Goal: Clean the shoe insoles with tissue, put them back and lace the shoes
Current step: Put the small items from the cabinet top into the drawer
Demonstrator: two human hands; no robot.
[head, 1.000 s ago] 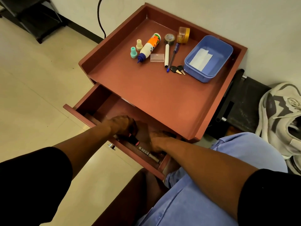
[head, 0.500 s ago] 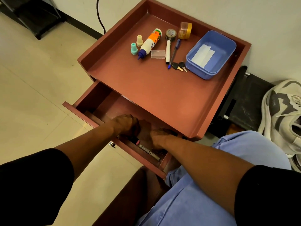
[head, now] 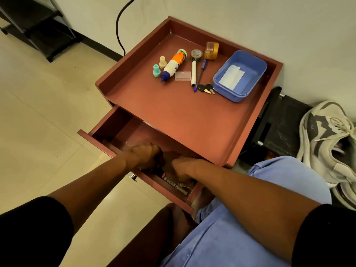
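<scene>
Both hands stay down in the open drawer (head: 107,130) while the camera has tipped back a little. Left hand (head: 147,156) is curled over a dark marker (head: 160,173); right hand (head: 183,166) reaches in beside it, grip impossible to tell. Up on the desk (head: 173,116), tissue (head: 232,75) lies in the blue tub (head: 227,88). Shoes (head: 327,141) sit at the right.

Fingers (head: 185,176) hidden inside drawer (head: 107,132)
</scene>
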